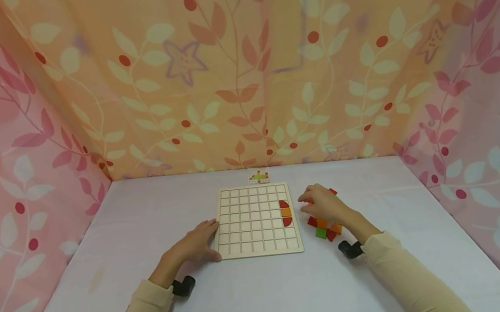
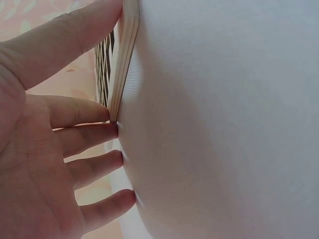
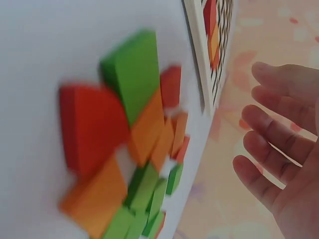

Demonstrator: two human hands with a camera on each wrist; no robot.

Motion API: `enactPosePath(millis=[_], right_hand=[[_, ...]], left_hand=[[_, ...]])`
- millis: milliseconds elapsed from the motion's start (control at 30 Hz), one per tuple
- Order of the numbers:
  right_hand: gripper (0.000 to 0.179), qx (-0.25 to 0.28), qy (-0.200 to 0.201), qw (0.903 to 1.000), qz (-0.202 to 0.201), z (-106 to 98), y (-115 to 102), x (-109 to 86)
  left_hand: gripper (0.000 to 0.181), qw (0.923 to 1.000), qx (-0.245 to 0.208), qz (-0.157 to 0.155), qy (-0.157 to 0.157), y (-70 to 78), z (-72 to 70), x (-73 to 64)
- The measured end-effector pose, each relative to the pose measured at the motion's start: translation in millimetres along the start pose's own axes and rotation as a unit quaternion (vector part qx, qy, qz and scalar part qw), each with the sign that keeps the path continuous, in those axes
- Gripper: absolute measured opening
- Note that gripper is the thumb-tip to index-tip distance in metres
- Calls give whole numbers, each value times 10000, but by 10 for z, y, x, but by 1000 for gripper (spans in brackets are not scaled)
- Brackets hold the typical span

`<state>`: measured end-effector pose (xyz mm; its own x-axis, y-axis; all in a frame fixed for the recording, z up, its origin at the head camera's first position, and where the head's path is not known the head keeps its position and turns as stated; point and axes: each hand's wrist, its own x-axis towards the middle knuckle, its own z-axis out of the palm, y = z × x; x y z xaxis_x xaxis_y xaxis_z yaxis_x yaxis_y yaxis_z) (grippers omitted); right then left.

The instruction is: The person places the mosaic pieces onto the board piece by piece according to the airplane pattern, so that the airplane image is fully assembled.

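A pale wooden grid board (image 1: 252, 221) lies flat in front of me. In its right-hand column sit an orange square (image 1: 286, 212) and a red rounded piece (image 1: 283, 203) above it, another red rounded piece (image 1: 287, 221) below. My left hand (image 1: 197, 242) touches the board's left edge, thumb at the near corner, fingers spread and fairly straight. Right of the board, my right hand (image 1: 327, 205) hovers over a loose heap of pieces, partly hiding it. Its fingers are relaxed with nothing between them. The heap includes a green block (image 3: 137, 79), a red rounded piece (image 3: 94, 124) and an orange block (image 3: 99, 194).
A small printed card (image 1: 258, 176) with a coloured grid pattern lies just beyond the board's far edge. White cloth (image 1: 263, 295) covers the table. Patterned curtains (image 1: 242, 76) close off the back and both sides.
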<state>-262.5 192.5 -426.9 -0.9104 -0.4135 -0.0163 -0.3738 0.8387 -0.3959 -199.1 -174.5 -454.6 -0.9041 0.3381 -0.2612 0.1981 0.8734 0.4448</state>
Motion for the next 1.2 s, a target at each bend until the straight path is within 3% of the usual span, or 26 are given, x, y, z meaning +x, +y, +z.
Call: enactPosePath(millis=[233, 400, 567, 833, 1200], right_hand=[[26, -38, 163, 9998, -110, -161, 196, 11], [26, 66, 84, 9999, 37, -192, 309, 27], [28, 259, -157, 9991, 293, -139, 373, 42], [21, 541, -481, 9970, 287, -16, 414, 79], [21, 63, -651, 9978, -143, 55, 407, 112]], left_hand=[[94, 10000, -34, 7, -23, -9, -1, 0], [94, 10000, 3, -2, -19, -22, 1, 17], [94, 10000, 5, -37, -39, -26, 5, 29], [94, 10000, 15, -29, -49, -25, 14, 24], [94, 10000, 44, 26, 0, -22, 10, 9]])
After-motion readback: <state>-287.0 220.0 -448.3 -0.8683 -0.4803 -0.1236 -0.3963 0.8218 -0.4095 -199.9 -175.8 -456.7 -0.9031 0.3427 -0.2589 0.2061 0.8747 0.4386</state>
